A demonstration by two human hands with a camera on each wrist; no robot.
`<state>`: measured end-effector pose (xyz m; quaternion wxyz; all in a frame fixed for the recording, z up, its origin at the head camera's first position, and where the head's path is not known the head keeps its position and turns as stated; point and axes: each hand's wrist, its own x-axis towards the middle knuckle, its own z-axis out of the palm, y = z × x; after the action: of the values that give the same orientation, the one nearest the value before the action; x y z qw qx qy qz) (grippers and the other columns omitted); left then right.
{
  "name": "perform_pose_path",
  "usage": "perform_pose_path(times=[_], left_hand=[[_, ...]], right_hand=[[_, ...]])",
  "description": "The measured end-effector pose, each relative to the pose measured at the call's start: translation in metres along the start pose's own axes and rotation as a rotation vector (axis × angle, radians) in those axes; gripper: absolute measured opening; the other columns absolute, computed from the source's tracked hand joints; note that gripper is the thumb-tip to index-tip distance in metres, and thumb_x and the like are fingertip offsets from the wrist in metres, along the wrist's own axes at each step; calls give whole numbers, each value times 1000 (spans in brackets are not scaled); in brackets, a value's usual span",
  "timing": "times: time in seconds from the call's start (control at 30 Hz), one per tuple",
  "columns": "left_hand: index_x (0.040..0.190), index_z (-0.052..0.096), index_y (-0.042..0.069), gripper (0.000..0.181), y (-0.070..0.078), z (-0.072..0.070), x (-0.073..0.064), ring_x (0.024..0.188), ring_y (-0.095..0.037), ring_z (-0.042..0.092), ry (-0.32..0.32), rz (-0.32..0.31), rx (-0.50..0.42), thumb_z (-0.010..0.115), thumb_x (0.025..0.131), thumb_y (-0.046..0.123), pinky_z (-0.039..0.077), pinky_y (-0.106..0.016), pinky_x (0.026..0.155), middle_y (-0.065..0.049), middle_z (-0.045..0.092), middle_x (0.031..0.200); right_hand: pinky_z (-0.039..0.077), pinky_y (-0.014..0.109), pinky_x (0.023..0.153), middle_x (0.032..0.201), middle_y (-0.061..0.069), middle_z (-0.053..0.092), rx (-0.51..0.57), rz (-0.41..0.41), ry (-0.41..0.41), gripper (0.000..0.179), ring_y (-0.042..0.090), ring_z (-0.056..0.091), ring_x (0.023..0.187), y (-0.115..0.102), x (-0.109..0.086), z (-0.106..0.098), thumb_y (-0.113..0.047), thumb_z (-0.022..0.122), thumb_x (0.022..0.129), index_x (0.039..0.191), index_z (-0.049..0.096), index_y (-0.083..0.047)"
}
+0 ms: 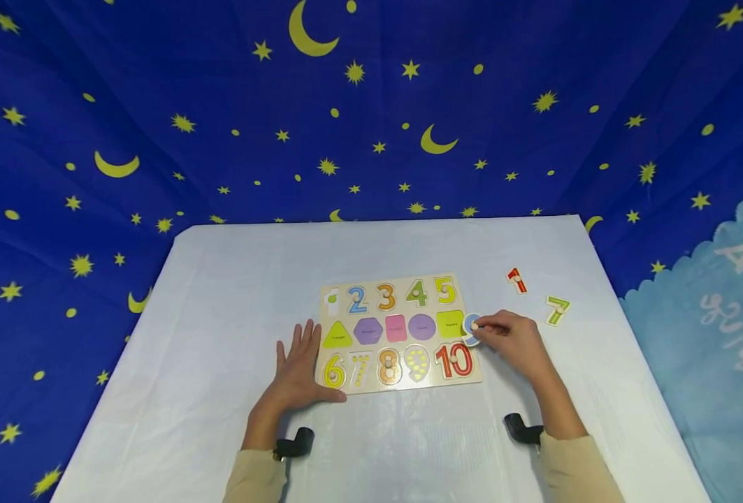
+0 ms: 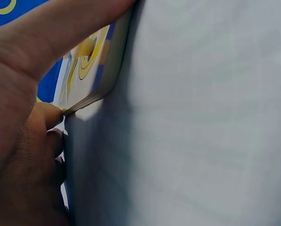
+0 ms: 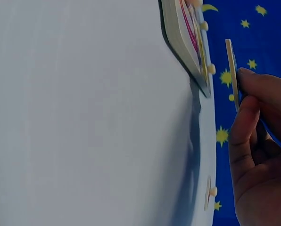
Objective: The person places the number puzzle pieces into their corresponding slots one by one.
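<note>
A wooden number puzzle board (image 1: 374, 353) lies flat on the table. My left hand (image 1: 296, 374) rests at its left edge, fingers spread along the side and thumb over the near corner. With thumb and fingertips, my right hand (image 1: 514, 342) pinches the knob of a blue number 9 piece (image 1: 470, 328), which overlaps the board's right edge. In the right wrist view the piece (image 3: 232, 70) is seen edge-on, raised above the table. Number pieces such as the red 10 (image 1: 454, 359) and yellow 6 (image 1: 333, 372) sit in the board; slots 1, 7 and 9 show bare printed bottoms.
A red number 1 piece (image 1: 516, 280) and a green number 7 piece (image 1: 557, 311) lie on the white table (image 1: 251, 265), right of the board. Behind the table hangs a blue cloth (image 1: 220, 77) with yellow moons and stars. Dark camera mounts (image 1: 296, 443) stick out from both wrists.
</note>
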<state>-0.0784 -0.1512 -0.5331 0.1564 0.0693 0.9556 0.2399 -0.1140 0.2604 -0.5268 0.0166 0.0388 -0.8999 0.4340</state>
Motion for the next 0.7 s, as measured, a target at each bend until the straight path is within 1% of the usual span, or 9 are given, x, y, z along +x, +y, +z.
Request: perform_pose_path(times=[0.13, 0.37, 0.5, 0.7], left_hand=[[155, 6, 9, 142, 1, -1, -1, 144, -27, -14, -2, -1, -7, 86, 49, 59, -14, -56, 109, -9, -4, 160], [155, 6, 9, 142, 0, 0, 0, 144, -27, -14, -2, -1, -5, 86, 49, 59, -15, -56, 108, -10, -5, 160], [155, 5, 9, 143, 0, 0, 0, 144, -26, -15, -8, -4, -1, 86, 49, 60, -16, -55, 108, -9, -6, 160], [155, 4, 10, 143, -1, 0, 1, 144, -26, -15, -8, -7, 4, 85, 49, 60, -15, -55, 109, -8, -6, 160]], right_hand=[[48, 23, 58, 81, -4, 65, 19, -9, -44, 15, 14, 58, 68, -5, -1, 5, -19, 79, 81, 93, 75, -12], [48, 25, 59, 77, -5, 62, 38, -31, -103, 14, 14, 57, 68, -13, -1, 16, -20, 80, 80, 92, 75, -14], [48, 25, 59, 76, -6, 62, 47, -39, -117, 14, 13, 57, 67, -19, -2, 21, -19, 81, 79, 91, 75, -15], [48, 26, 56, 74, -7, 60, 34, -86, -143, 13, 13, 56, 65, -26, -3, 27, -18, 80, 79, 90, 75, -13]])
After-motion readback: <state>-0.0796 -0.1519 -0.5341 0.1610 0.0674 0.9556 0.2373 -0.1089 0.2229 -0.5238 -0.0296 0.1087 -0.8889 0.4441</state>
